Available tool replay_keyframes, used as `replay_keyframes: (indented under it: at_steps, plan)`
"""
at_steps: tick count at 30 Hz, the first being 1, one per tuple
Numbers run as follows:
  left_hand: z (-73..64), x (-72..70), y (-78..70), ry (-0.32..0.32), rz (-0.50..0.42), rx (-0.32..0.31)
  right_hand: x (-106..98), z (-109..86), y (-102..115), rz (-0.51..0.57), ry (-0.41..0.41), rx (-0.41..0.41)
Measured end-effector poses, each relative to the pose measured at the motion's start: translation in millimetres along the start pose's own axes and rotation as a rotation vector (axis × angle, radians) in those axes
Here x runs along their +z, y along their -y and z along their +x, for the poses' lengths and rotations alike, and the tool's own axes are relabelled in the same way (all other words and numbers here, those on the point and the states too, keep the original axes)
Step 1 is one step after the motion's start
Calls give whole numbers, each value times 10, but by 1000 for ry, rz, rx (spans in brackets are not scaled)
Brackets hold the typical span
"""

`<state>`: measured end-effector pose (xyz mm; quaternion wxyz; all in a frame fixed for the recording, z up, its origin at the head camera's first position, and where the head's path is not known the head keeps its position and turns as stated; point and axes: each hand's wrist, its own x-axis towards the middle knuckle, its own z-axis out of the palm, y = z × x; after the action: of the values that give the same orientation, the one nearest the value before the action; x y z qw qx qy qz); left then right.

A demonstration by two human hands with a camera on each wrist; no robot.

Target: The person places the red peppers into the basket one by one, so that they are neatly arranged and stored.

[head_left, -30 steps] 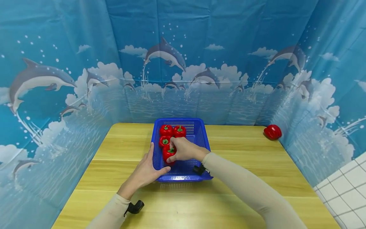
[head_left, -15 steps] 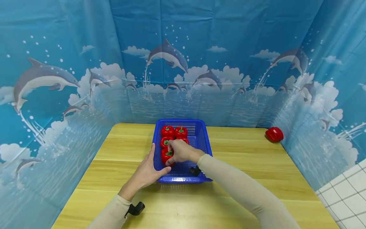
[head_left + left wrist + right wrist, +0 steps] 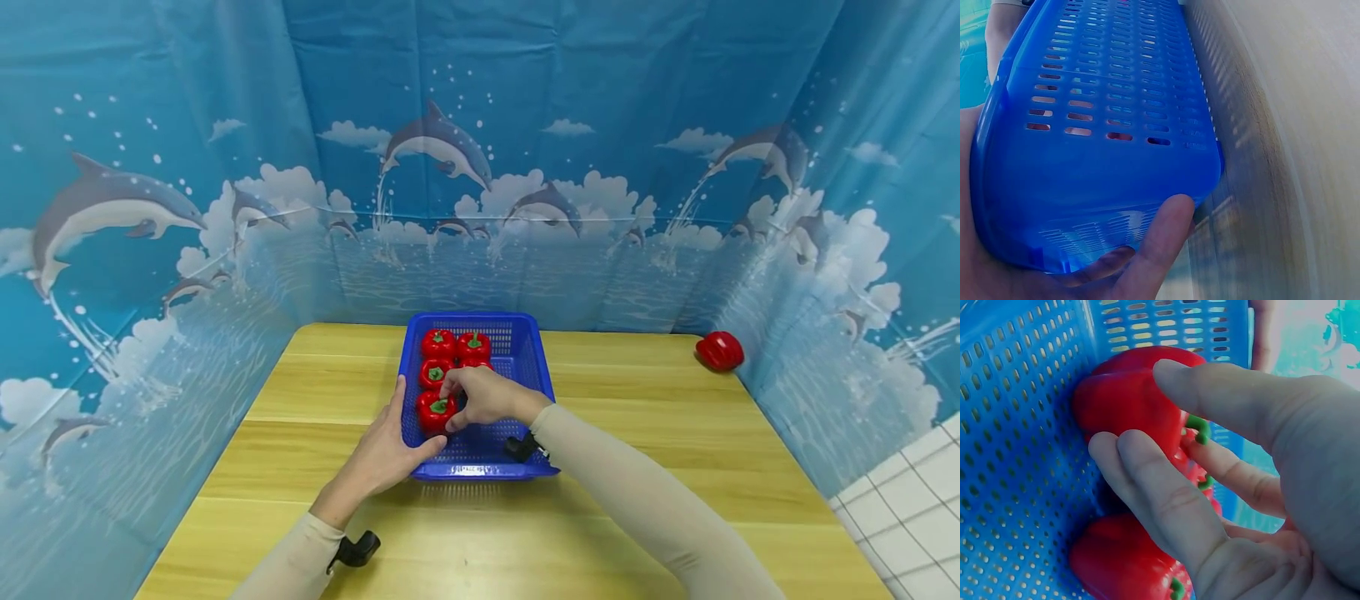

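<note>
A blue plastic basket [image 3: 536,367] with perforated walls stands on the table, holding several red bell peppers with green stems. My left hand [image 3: 384,446] rests against its near left corner, fingers and thumb straight; in the left wrist view they lie along the outer wall [image 3: 1116,175]. Inside the basket, my right hand [image 3: 487,396] is beside the nearest bell pepper [image 3: 433,414]. In the right wrist view the right hand's fingers are loosely extended around that bell pepper [image 3: 1125,406], without a grip on it. Another bell pepper [image 3: 1122,556] is partly behind the right hand.
One more red bell pepper [image 3: 720,352] lies on its side near the far right corner of the wooden table [image 3: 637,417]. A dolphin-print curtain [image 3: 480,267] surrounds the table's back and sides. Each wrist carries a small black camera [image 3: 358,548].
My right hand has loosened from the nearest bell pepper and shifted slightly right, showing more of it. That bell pepper sits a little further left than before. The left hand has stayed put.
</note>
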<state>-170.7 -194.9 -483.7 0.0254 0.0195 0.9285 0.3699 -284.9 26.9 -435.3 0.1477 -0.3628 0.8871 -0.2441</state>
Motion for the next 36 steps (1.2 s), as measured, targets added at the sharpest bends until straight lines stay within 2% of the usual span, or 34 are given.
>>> replay_keyframes:
  at_steps: [22,30,36]
  plan:
    - [16,11,-24,-2,2,-15,-164,-235,-44,59,-70,-37]
    - [14,10,-15,-4,1,-14,-216,-294,-59,102,-55,-50]
    - [19,16,-8,-5,-1,-11,-235,-332,-107,76,-94,-45]
